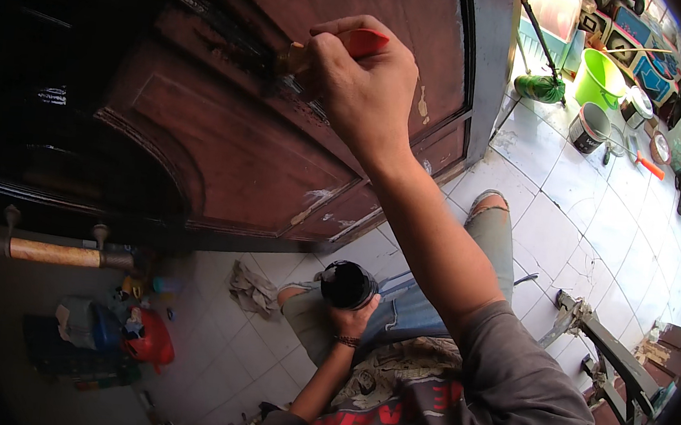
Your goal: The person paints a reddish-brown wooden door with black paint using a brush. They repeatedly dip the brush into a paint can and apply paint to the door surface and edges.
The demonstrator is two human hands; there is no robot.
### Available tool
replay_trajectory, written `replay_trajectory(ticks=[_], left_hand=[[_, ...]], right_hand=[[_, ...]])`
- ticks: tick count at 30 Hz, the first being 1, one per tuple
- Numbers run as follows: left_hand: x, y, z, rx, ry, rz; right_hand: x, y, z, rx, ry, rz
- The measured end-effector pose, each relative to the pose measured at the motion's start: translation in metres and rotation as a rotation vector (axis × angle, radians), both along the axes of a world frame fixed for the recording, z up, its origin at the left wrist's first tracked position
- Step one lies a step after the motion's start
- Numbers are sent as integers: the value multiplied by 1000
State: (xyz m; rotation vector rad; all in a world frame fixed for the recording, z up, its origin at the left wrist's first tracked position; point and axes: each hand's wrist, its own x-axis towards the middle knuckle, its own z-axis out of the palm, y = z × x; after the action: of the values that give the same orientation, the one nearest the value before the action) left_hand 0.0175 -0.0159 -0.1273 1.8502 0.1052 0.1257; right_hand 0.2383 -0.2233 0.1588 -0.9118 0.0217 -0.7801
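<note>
Two bare hands showed in my head view, both occupied. The right hand gripped a red-handled paintbrush, its bristles against the panelled door, on the rail between two reddish-brown panels, well in from the door's right edge; glossy black paint covered the door's left side. I saw the left hand curled around a black paint tub, just off the door's near edge, near the person's knee. Past that edge, at left, was a wood-gripped pull handle. Crumpled cloth lay on the tiled floor; a lime-green bucket and a grey can stood beyond the door's right edge.
</note>
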Motion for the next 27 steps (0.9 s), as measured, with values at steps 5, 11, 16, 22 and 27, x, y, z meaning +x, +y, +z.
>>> replay_trajectory(ticks=[5,11,16,22,27], left_hand=[[-1,1,-2,-13,-29,14],[-1,1,2,-33,-20,4],[-2,3,-4,11,-30,-28],[-1,1,2,21,18,-32],[1,-2,-1,10,-1,-11]], right_hand=[[-6,-9,-28,485,-114,269],[-24,13,-171,446,303,152],[-22,5,-102,-27,401,25],[-15,-7,-23,254,-63,219],[-7,12,-114,682,106,287]])
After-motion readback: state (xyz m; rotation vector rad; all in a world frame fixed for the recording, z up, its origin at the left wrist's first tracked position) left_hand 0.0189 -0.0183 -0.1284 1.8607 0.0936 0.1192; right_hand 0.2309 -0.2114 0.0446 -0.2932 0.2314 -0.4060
